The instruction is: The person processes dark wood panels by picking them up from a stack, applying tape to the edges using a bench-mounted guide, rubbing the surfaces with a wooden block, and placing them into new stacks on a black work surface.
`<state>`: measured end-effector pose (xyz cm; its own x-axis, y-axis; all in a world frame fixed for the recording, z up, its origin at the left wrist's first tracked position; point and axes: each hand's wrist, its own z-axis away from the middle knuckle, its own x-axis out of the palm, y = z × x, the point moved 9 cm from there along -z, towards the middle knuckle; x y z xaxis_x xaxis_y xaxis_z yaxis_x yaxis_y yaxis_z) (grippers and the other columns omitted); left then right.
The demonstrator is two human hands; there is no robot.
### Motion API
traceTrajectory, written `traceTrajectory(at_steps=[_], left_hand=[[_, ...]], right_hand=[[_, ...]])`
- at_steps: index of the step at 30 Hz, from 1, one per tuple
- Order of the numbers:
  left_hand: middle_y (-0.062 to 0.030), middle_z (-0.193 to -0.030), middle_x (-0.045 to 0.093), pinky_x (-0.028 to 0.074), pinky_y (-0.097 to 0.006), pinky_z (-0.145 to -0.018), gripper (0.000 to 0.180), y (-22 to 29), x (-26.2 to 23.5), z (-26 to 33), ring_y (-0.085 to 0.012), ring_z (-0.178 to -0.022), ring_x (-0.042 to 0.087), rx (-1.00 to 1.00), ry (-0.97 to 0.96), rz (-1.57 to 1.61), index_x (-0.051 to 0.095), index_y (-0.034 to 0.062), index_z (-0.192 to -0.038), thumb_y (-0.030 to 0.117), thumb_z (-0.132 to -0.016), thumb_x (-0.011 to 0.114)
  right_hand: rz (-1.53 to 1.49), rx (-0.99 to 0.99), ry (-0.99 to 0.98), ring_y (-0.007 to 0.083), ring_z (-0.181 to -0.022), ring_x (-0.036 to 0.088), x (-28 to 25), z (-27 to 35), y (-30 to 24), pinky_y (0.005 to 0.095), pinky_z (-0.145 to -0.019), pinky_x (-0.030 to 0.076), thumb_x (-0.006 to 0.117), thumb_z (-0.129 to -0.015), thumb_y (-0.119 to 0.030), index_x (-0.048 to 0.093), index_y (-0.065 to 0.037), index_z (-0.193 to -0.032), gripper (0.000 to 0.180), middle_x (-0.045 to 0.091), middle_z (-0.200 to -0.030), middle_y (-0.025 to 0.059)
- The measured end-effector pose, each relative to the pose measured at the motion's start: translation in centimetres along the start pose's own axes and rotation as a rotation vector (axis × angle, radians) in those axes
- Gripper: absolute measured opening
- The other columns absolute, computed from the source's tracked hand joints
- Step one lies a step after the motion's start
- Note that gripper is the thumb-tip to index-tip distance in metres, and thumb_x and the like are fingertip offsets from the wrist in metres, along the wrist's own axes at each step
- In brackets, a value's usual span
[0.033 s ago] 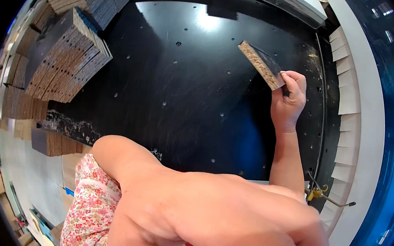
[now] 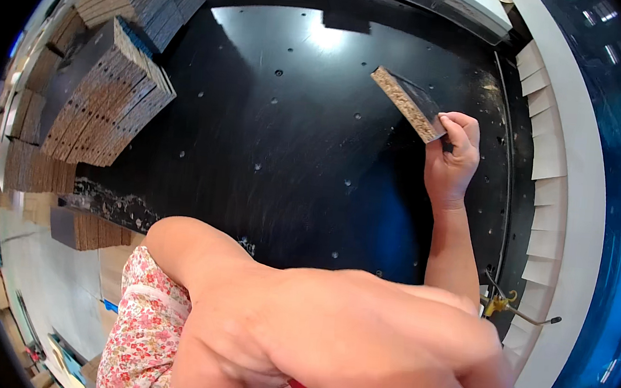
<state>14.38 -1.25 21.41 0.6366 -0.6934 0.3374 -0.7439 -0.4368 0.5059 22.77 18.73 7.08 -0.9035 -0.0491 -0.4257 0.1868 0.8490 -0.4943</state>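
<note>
Between the thumb and curled fingers of my right hand (image 2: 456,151) is a small chipboard piece (image 2: 404,106). It has a dark face and a rough tan cut edge, and it is tilted over the black worktable (image 2: 279,213). I cannot tell whether it touches the table. Bare skin, apparently my left arm (image 2: 328,328), fills the lower middle very close to the camera. It covers part of my right forearm. I cannot make out the fingers of my left hand there.
Stacked chipboard panels (image 2: 104,109) with drilled edges line the table's left side. Another short stack (image 2: 93,230) sits lower left. Floral cloth (image 2: 147,335) hangs below. A white ledge (image 2: 582,218) curves along the right, with a yellow hook (image 2: 496,306) on a metal rod near it.
The whole view has shifted very slightly. My right hand keeps hold of the chipboard piece, at almost the same place and tilt.
</note>
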Motion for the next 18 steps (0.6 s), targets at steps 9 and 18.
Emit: traceTrajectory(at_steps=[9,18], left_hand=[[-0.0207,-0.104,0.066,0.055,-0.040,-0.081,0.058,3.2,-3.4,-0.7,-0.0337,-0.097,0.063,0.088,0.134,-0.479,0.067,0.0020,-0.108,0.054,-0.101,0.044],[-0.0094,-0.106,0.068,0.049,-0.034,-0.087,0.021,5.6,-22.3,13.9,-0.0243,-0.094,0.064,-0.394,0.804,-1.819,0.071,0.0033,-0.104,0.022,-0.093,0.066]], right_hand=[[0.047,-0.008,0.041,0.0302,-0.088,0.062,-0.6,-0.8,-0.6,0.0360,-0.077,0.051,0.072,-0.074,0.007,0.063,0.001,-0.096,0.024,0.062,-0.095,0.0133],[0.282,0.076,0.089,0.0279,-0.087,0.058,-2.6,-0.6,3.0,0.0373,-0.079,0.048,0.077,-0.080,-0.007,0.068,-0.006,-0.095,0.018,0.065,-0.096,0.0073]])
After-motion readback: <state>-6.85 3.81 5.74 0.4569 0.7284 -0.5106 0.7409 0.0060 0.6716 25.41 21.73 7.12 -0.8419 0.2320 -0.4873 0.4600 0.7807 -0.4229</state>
